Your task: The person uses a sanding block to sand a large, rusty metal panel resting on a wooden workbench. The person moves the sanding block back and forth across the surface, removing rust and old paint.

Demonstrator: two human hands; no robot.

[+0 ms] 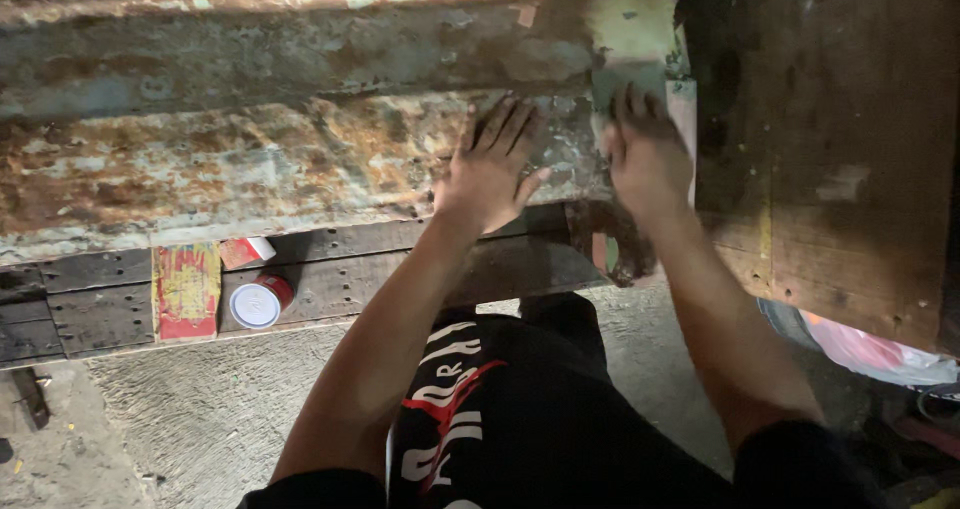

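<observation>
A long rusty metal panel (250,159) with flaking pale green paint lies across dark wooden planks (330,279). My left hand (490,169) rests flat on the panel near its right end, fingers spread and pointing away from me. My right hand (645,154) presses a piece of green-grey sandpaper (630,79) against the panel's right end, fingers laid over its lower part. Both hands look dirty with dark dust.
A small red can with a white lid (260,301) lies on the planks at the left, beside a red and yellow painted block (186,291). A dark wooden board (840,139) stands at the right. Rough concrete floor (210,409) lies below.
</observation>
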